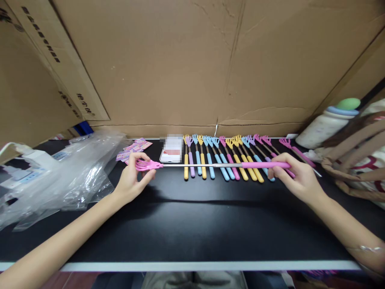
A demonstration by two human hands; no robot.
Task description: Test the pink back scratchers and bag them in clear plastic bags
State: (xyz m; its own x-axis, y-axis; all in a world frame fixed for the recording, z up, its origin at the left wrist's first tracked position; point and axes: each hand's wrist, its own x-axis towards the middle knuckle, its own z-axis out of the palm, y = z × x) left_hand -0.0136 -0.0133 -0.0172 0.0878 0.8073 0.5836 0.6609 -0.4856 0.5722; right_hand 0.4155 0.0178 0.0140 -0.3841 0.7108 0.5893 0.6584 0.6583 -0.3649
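A pink telescopic back scratcher (198, 165) is stretched out level above the black table, its metal rod drawn long. My left hand (134, 176) is closed around its claw-shaped head, thumb and fingers pinching it. At the other end my right hand (296, 176) grips the pink handle. Behind the rod lies a row of several back scratchers (212, 170) in yellow, blue, purple and pink, claws pointing to the back. One more pink back scratcher (303, 155) rests at the row's right end, beyond my right hand.
Clear plastic bags (81, 176) are heaped at left beside a white power strip (25, 176). Small printed cards (134, 148) and a phone (171, 150) lie at the back. A bottle (325, 124) and a fabric bag (357, 156) stand at right. Cardboard (168, 68) walls the rear.
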